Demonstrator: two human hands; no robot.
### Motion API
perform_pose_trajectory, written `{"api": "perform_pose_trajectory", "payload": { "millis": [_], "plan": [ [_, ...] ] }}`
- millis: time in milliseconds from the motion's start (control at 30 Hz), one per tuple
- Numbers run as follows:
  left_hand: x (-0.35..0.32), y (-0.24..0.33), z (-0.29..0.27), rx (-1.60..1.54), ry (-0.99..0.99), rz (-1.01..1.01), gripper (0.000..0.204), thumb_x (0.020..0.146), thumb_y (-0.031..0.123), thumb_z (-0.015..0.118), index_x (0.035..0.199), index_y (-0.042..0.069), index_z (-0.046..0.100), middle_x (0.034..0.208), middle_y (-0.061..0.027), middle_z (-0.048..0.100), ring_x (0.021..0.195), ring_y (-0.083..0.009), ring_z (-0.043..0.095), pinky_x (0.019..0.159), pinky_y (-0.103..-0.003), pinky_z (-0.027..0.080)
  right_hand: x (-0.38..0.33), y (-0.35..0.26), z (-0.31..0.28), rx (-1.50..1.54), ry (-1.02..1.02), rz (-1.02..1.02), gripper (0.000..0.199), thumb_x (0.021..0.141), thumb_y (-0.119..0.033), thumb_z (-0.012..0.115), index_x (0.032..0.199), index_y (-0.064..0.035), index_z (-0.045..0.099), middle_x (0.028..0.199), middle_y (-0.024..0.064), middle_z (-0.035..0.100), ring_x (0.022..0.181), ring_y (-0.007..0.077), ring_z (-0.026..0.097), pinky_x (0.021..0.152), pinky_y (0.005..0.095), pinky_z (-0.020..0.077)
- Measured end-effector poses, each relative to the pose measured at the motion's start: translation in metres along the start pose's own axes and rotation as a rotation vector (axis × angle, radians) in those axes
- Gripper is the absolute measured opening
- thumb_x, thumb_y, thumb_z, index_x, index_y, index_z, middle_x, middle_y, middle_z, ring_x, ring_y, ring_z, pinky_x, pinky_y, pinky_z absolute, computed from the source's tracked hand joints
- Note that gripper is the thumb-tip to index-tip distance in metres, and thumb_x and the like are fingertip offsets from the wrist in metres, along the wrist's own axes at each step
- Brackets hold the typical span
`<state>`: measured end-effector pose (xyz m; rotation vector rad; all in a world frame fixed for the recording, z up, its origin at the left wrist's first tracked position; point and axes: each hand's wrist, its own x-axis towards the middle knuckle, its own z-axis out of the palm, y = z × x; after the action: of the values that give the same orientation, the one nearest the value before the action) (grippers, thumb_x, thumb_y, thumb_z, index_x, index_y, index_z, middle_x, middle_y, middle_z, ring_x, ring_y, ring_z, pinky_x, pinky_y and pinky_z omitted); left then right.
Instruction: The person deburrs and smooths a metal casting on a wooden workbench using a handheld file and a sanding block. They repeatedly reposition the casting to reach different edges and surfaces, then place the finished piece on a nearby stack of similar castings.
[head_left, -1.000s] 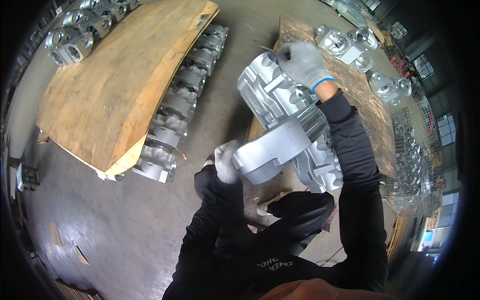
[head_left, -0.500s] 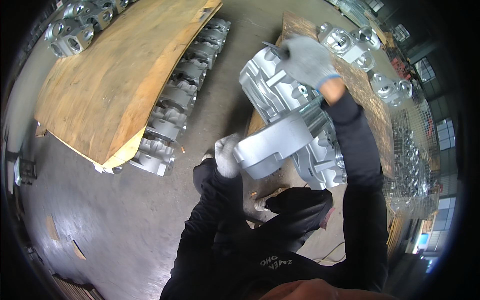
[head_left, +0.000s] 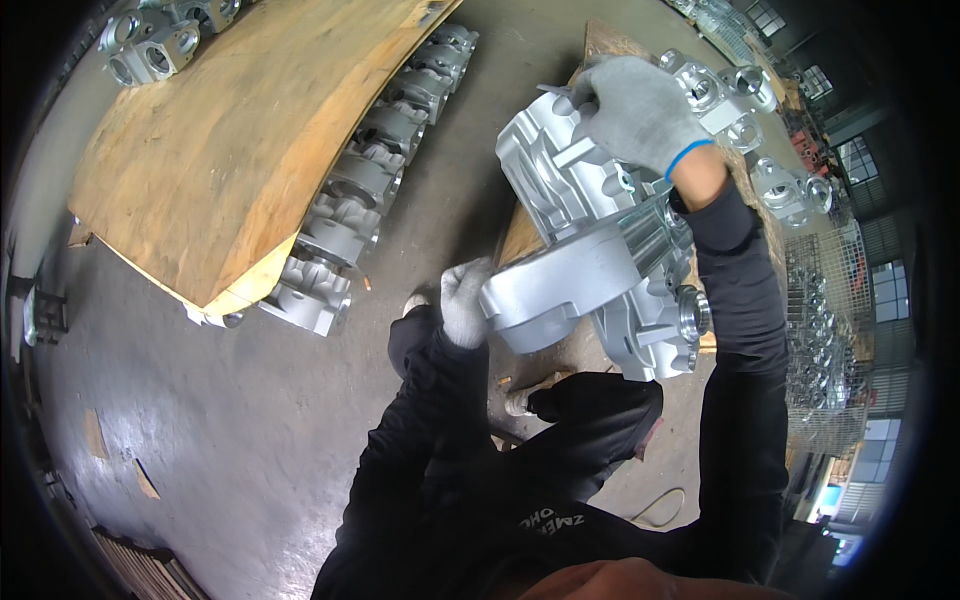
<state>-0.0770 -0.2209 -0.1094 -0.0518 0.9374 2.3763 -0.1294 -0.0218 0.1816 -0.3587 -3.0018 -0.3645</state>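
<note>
A large silver metal casting [head_left: 565, 285], with ribs, a round barrel and a broad smooth cover, is tilted over the right-hand bench in front of me. My left hand [head_left: 464, 305], in a grey glove, is closed against the near left edge of the smooth cover. Over the casting's far end, my gloved right hand [head_left: 640, 115] is closed around a thin, grey, blade-like tool [head_left: 556, 91]. Only its narrow tip shows, pointing left past the fingers; the rest is hidden in the fist.
Left of me stands a table topped with plywood [head_left: 220, 150], with castings [head_left: 150, 55] at its far corner. A row of similar castings [head_left: 345, 215] lines its right side. More castings [head_left: 715, 95] lie beyond my right hand. A wire cage [head_left: 825, 340] stands at right.
My right hand has shifted slightly toward me and right along the casting's far end. The whole view has shifted a little; my left hand stays at the cover's edge.
</note>
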Motion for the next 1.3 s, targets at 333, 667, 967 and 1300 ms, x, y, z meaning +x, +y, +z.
{"api": "perform_pose_trajectory", "payload": {
  "millis": [333, 667, 967, 1300],
  "plan": [
    [0.001, 0.007, 0.005, 0.025, -0.106, 0.010, 0.021, 0.094, 0.017, 0.065, 0.081, 0.000, 0.068, 0.073, -0.0016, 0.065, 0.067, -0.0106, 0.059, 0.065, -0.027, 0.046, -0.005, -0.015, 0.032, -0.127, 0.191, -0.292, 0.014, 0.082, -0.014, 0.063, 0.082, -0.0061, 0.075, 0.081, 0.0176, 0.073, 0.078, 0.0360, 0.074, 0.068, 0.0454, 0.0601],
    [-0.005, 0.013, 0.012, 0.017, -0.103, 0.045, 0.021, 0.096, 0.011, 0.064, 0.077, 0.002, 0.069, 0.073, 0.0014, 0.066, 0.065, -0.0074, 0.056, 0.062, -0.026, 0.044, 0.005, -0.017, 0.055, -0.019, 0.259, -0.312, 0.018, 0.082, -0.019, 0.066, 0.081, -0.0052, 0.077, 0.084, 0.0175, 0.075, 0.082, 0.0369, 0.075, 0.074, 0.0473, 0.0609],
    [-0.004, 0.010, 0.016, 0.373, 0.030, 0.307, 0.026, 0.095, 0.017, 0.062, 0.077, -0.001, 0.067, 0.069, -0.0016, 0.064, 0.062, -0.0116, 0.057, 0.059, -0.028, 0.045, 0.011, -0.038, 0.074, 0.094, 0.109, -0.286, 0.015, 0.081, -0.016, 0.063, 0.078, -0.0089, 0.076, 0.078, 0.0160, 0.073, 0.073, 0.0371, 0.073, 0.066, 0.0489, 0.0579],
    [0.012, -0.001, -0.022, 1.142, -0.167, 0.842, 0.027, 0.081, 0.010, 0.072, 0.104, -0.002, 0.065, 0.084, -0.0193, 0.071, 0.078, -0.0339, 0.072, 0.070, -0.038, 0.056, -0.026, 0.072, -0.010, 0.121, 0.281, 0.288, 0.024, 0.086, -0.021, 0.062, 0.095, -0.0068, 0.080, 0.095, 0.0171, 0.075, 0.090, 0.0382, 0.072, 0.085, 0.0461, 0.0584]
  ]
}}
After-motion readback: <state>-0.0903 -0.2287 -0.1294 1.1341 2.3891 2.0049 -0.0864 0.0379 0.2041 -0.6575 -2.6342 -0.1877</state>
